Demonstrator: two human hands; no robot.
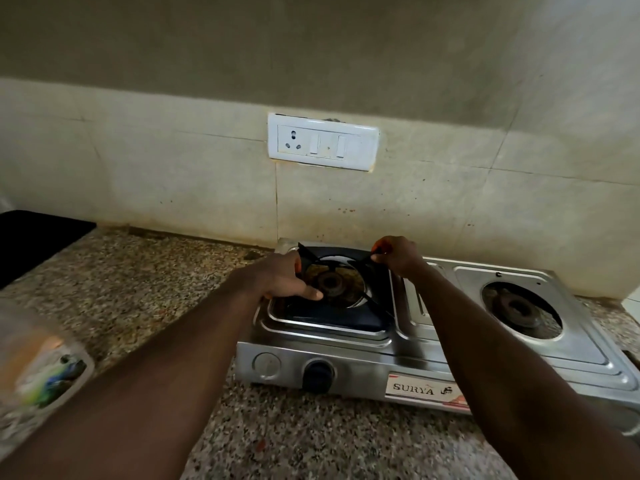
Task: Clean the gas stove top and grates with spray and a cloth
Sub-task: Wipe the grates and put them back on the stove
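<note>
A two-burner steel gas stove [408,355] stands on a speckled granite counter against the wall. A dark square grate [332,317] lies over its left burner [332,284]. My left hand [285,278] grips the grate's left side, thumb reaching toward the burner. My right hand [398,254] pinches the grate's far right corner. The right burner [519,308] sits bare, with no grate on it. No spray bottle or cloth shows clearly.
A white socket and switch plate [322,142] is on the tiled wall behind. A black flat object [31,240] lies at the far left. A blurred clear plastic container [38,368] stands at the near left. A black knob [318,375] is on the stove front.
</note>
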